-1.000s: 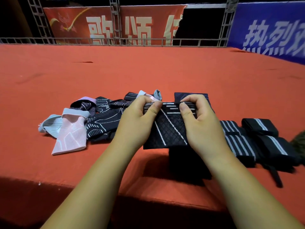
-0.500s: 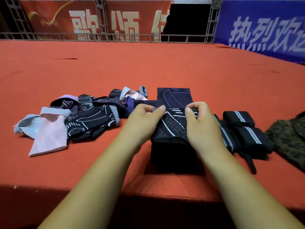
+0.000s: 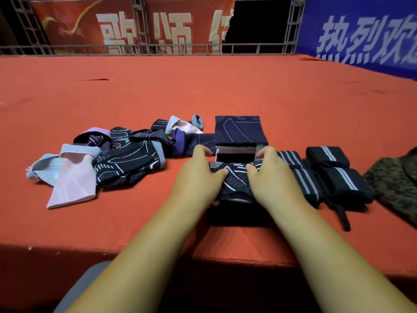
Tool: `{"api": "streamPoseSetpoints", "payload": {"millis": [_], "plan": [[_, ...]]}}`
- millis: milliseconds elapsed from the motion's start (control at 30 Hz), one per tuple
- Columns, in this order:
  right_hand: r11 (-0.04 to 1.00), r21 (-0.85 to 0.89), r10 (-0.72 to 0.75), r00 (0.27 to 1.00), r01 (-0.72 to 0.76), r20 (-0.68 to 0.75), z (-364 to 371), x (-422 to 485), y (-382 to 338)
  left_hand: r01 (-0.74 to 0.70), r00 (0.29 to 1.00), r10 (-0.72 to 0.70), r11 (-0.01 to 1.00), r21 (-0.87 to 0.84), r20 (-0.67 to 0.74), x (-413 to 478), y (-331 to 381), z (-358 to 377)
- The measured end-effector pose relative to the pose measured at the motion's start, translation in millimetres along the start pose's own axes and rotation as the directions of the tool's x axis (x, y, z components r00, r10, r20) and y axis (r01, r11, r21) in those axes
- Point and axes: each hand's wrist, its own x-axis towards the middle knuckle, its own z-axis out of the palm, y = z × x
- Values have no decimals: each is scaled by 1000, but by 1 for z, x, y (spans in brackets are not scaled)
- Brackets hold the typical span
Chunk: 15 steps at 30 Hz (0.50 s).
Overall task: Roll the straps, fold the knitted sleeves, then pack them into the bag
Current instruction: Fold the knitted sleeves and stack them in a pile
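Observation:
My left hand and my right hand both grip a black knitted sleeve with white lines and hold it doubled over near the table's front edge. Its open far end shows a grey inner band. Just behind it lies a folded dark sleeve with purple lines. A loose heap of knitted sleeves lies to the left, with a pink one at its front. Rolled black straps with grey stripes sit right of my right hand. A camouflage bag lies at the far right edge.
The table wears a red cloth and its front edge runs just under my forearms. A metal truss rail and red and blue banners stand behind the table. A loose black strap end trails toward the front edge.
My hands have pulled the black sleeve's far edge toward me and pushed it down, so it now lies doubled and its grey inner band shows. The camera has tilted slightly.

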Motion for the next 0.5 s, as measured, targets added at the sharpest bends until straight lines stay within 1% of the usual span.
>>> {"api": "streamPoseSetpoints", "payload": {"millis": [100,200,333,400,500], "plan": [[995,-104,-2,998,8,57,7,-2,4,-21,999,19,997,70,33,-2,-7,6],[988,-154,-2,997,13,76,8,-3,5,-36,997,27,991,130,65,-2,-14,12],[977,-212,18,995,3,98,14,-4,6,-32,996,18,985,168,85,1,-25,14],[977,-215,22,994,1,105,16,-4,5,-27,995,12,989,148,103,1,-28,12],[973,-230,17,997,1,79,14,-3,3,-11,992,4,999,53,124,1,-32,10]]}}
